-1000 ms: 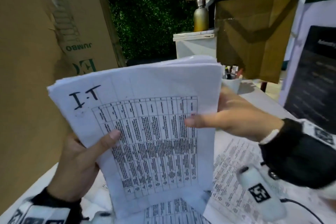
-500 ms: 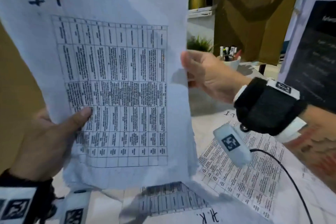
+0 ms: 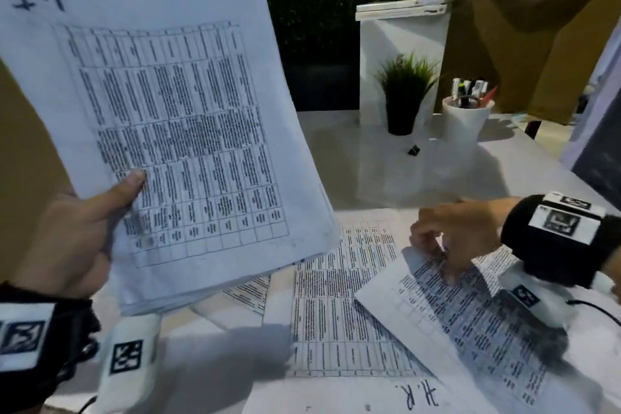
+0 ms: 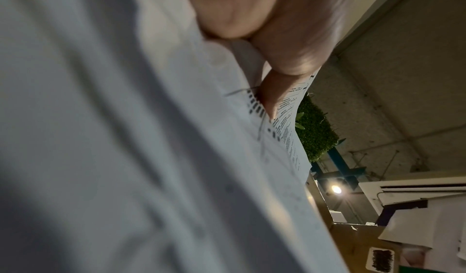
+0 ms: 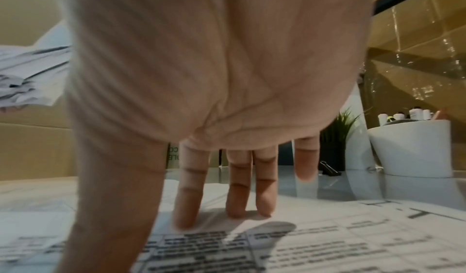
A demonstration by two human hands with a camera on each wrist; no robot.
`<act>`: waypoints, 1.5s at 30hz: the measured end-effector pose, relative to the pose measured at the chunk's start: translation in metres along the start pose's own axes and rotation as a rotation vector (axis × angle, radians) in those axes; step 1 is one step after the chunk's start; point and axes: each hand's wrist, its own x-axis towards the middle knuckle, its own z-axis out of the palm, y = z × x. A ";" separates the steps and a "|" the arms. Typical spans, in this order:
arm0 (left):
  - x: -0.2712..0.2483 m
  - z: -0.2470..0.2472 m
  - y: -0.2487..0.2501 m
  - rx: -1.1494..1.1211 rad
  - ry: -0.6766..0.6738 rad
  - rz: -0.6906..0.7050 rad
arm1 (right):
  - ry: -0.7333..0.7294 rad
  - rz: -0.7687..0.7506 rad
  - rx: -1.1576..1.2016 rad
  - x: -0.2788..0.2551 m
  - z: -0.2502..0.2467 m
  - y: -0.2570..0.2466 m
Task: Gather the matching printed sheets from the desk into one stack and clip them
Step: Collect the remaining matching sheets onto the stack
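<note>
My left hand [image 3: 100, 222] holds up a thick stack of printed table sheets [image 3: 188, 131] marked "I.T" at the left, thumb on the front; the left wrist view shows the thumb [image 4: 277, 62] pressed on the stack [image 4: 126, 157]. My right hand [image 3: 447, 232] is down on a loose printed sheet [image 3: 470, 316] lying askew on the desk. Its straight fingers [image 5: 237, 193] touch that sheet [image 5: 315, 241], which carries an "I.T" mark. Under it lies a sheet marked "H.R." [image 3: 336, 296]. A small black binder clip [image 3: 414, 149] sits on the desk beyond.
A potted plant [image 3: 403, 94] and a white cup of pens [image 3: 465, 124] stand at the back of the white desk [image 3: 437, 178], before a white box [image 3: 400, 40]. Cardboard [image 3: 20, 144] rises on the left, a dark board [image 3: 601, 151] on the right.
My right hand has let go of the stack's right edge and dropped to the loose sheet on the desk. The left hand alone now holds the stack, shifted left.
</note>
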 end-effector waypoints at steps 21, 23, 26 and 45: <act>-0.034 0.054 0.057 -0.108 0.099 0.114 | 0.695 0.075 0.729 0.004 -0.055 0.016; -0.037 0.054 0.059 -0.139 0.115 0.110 | 0.654 0.126 0.922 0.009 -0.038 0.007; -0.043 0.059 0.063 -0.108 0.152 0.089 | 0.504 0.169 1.041 0.012 -0.001 -0.016; -0.031 0.049 0.062 -0.170 0.013 0.029 | 0.108 0.238 0.194 0.065 -0.025 -0.021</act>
